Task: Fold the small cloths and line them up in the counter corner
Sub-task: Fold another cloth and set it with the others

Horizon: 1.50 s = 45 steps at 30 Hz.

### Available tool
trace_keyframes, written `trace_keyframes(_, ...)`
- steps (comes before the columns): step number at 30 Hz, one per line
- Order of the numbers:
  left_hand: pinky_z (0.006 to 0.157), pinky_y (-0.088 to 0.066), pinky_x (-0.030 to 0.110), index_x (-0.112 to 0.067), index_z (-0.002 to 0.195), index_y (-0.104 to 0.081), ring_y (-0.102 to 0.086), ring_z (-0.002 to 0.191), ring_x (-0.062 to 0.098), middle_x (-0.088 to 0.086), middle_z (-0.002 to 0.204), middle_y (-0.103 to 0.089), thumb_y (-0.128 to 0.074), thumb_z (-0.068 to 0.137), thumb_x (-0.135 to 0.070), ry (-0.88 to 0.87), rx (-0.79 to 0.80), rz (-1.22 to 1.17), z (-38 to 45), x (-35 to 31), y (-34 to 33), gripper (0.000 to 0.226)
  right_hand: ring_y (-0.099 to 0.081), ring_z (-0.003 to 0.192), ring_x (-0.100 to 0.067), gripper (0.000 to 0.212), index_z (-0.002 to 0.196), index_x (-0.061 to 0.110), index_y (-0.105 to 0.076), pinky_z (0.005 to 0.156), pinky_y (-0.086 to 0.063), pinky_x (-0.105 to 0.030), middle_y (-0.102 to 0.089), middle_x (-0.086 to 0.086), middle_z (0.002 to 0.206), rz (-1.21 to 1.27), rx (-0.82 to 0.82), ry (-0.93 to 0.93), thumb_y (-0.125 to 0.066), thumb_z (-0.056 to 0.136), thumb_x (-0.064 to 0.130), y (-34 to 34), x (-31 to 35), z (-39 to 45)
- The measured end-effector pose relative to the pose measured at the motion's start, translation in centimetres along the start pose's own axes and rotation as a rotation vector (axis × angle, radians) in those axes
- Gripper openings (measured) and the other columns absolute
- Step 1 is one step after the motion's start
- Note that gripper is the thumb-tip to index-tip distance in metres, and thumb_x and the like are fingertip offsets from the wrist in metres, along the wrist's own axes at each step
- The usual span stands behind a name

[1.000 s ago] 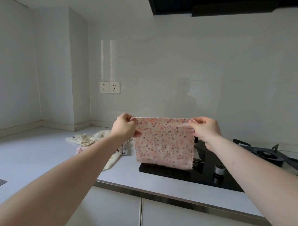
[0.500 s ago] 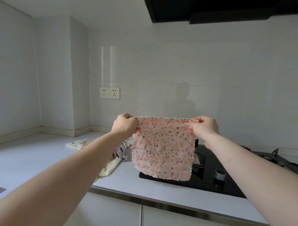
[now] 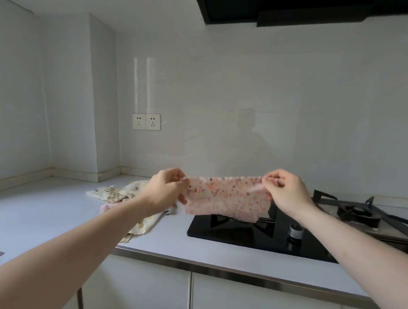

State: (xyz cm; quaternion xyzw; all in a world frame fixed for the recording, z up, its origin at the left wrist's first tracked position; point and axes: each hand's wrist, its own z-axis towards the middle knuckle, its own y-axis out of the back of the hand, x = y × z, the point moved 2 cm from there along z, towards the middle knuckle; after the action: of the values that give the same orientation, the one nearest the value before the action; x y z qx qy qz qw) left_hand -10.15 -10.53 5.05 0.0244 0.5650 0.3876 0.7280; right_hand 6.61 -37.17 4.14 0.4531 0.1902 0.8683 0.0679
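Progress report: honestly not far in. I've got the pink speckled cloth (image 3: 225, 196) up in the air, my left hand (image 3: 163, 190) pinching one top corner and my right hand (image 3: 284, 193) pinching the other, fingers curled round the edge on both sides. It hangs between them over the front of the black hob (image 3: 247, 233), lower edge a bit rumpled and blurry, so I can't tell whether it's doubled over or just swinging. I'd call this the first fold in hand, not finished.

What's left: the pile of other cloths (image 3: 121, 196) sits unfolded on the table (image 3: 50, 217) just left of the hob, partly hidden behind my left forearm. A cream patterned one and a pink one show; how many are in there I can't say. Nothing is lined up in the corner (image 3: 52, 173) yet as far as I can see.

Room-wise, the stretch of table between the pile and the corner looks open, so there's space to lay this one flat and to start the row by the wall. Things to mind, I reckon: the front table edge (image 3: 202, 267) is close below my arms, and the hob with its knob (image 3: 296, 231) and burner grate (image 3: 360, 212) is right under the cloth, so I'd shift left before setting it down.
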Motion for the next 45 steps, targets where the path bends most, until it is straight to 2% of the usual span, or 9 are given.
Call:
trace_keyframes(5, 0.063, -0.058, 0.030, -0.016, 0.090, -0.064, -0.076, 0.083, 0.019, 0.005, 0.093, -0.076, -0.056, 0.099, -0.014, 0.139, 0.486, 0.311, -3.1, 3.6, -1.7, 0.012, -0.074, 0.061, -0.021, 0.009, 0.088, 0.017, -0.073, 0.057, -0.059, -0.027, -0.077, 0.000, 0.078, -0.144, 0.284, -0.105, -0.069, 0.096, 0.017, -0.6, -5.1, -4.6)
trace_keyframes(8, 0.066, -0.059, 0.028, -0.020, 0.088, -0.063, -0.076, 0.079, 0.010, -0.008, 0.089, -0.073, -0.058, 0.099, -0.025, 0.180, 0.618, 0.422, -4.0, 4.8, -2.7, 0.013, -0.075, 0.066, -0.019, 0.006, 0.094, 0.017, -0.073, 0.069, -0.064, -0.034, -0.077, 0.000, 0.076, -0.182, 0.393, -0.159, -0.069, 0.097, 0.019, -1.0, -7.3, -6.3)
trace_keyframes(14, 0.064, -0.056, 0.028, -0.023, 0.085, -0.068, -0.074, 0.074, 0.009, -0.005, 0.078, -0.076, -0.058, 0.096, -0.030, 0.169, 0.451, 0.460, -1.9, 6.0, -3.5, 0.017, -0.074, 0.075, -0.006, 0.005, 0.090, 0.026, -0.074, 0.076, -0.058, -0.030, -0.078, 0.011, 0.076, -0.175, 0.302, -0.149, -0.078, 0.090, 0.028, -1.9, -8.3, -4.6)
trace_keyframes(19, 0.054, -0.047, 0.024, -0.021, 0.077, -0.064, -0.071, 0.075, 0.016, 0.002, 0.076, -0.074, -0.054, 0.096, -0.025, 0.196, 0.217, 0.434, 0.7, 7.8, -4.0, 0.022, -0.071, 0.076, -0.003, 0.005, 0.089, 0.027, -0.074, 0.058, -0.046, -0.014, -0.076, 0.010, 0.078, -0.160, 0.129, -0.154, -0.078, 0.090, 0.030, -3.4, -8.0, -1.7)
trace_keyframes(23, 0.068, -0.056, 0.032, -0.026, 0.074, -0.060, -0.070, 0.080, 0.017, -0.003, 0.081, -0.070, -0.053, 0.095, -0.030, 0.211, 0.154, 0.488, 2.0, 10.0, -5.1, 0.022, -0.068, 0.078, -0.004, 0.006, 0.087, 0.029, -0.071, 0.066, -0.053, -0.025, -0.073, 0.012, 0.081, -0.203, 0.034, -0.168, -0.075, 0.091, 0.028, -5.5, -8.9, -0.2)
trace_keyframes(28, 0.056, -0.038, 0.025, -0.028, 0.078, -0.057, -0.059, 0.074, 0.011, -0.006, 0.083, -0.065, -0.050, 0.097, -0.033, 0.218, 0.056, 0.570, 2.8, 11.9, -6.2, 0.021, -0.066, 0.081, -0.008, 0.008, 0.085, 0.030, -0.068, 0.072, -0.051, -0.029, -0.072, 0.011, 0.081, -0.228, 0.008, -0.205, -0.075, 0.089, 0.030, -7.1, -9.7, 1.0)
trace_keyframes(35, 0.089, -0.049, 0.031, -0.035, 0.108, -0.064, -0.060, 0.100, 0.012, -0.013, 0.110, -0.065, -0.052, 0.093, -0.058, 0.251, -0.002, 0.550, 3.0, 13.9, -7.4, 0.030, -0.066, 0.096, -0.012, 0.029, 0.116, 0.026, -0.063, 0.082, -0.052, -0.031, -0.074, 0.010, 0.104, -0.321, 0.073, -0.252, -0.073, 0.091, 0.038, -8.5, -11.1, 0.3)
trace_keyframes(40, 0.099, -0.045, 0.033, -0.039, 0.103, -0.071, -0.058, 0.106, 0.009, -0.017, 0.115, -0.059, -0.056, 0.085, -0.069, 0.195, -0.020, 0.504, 2.7, 14.7, -7.9, 0.038, -0.061, 0.121, -0.021, 0.054, 0.133, 0.023, -0.060, 0.097, -0.049, -0.034, -0.069, 0.005, 0.125, -0.471, 0.158, -0.328, -0.066, 0.088, 0.052, -8.3, -11.4, -0.2)
trace_keyframes(45, 0.082, -0.050, 0.030, -0.032, 0.086, -0.071, -0.063, 0.090, 0.008, -0.018, 0.091, -0.069, -0.066, 0.086, -0.059, 0.199, -0.006, 0.422, 2.7, 14.9, -7.7, 0.027, -0.065, 0.095, -0.018, 0.030, 0.085, 0.025, -0.073, 0.074, -0.050, -0.031, -0.070, 0.007, 0.096, -0.559, 0.365, -0.445, -0.070, 0.078, 0.055, -8.3, -10.7, 0.6)
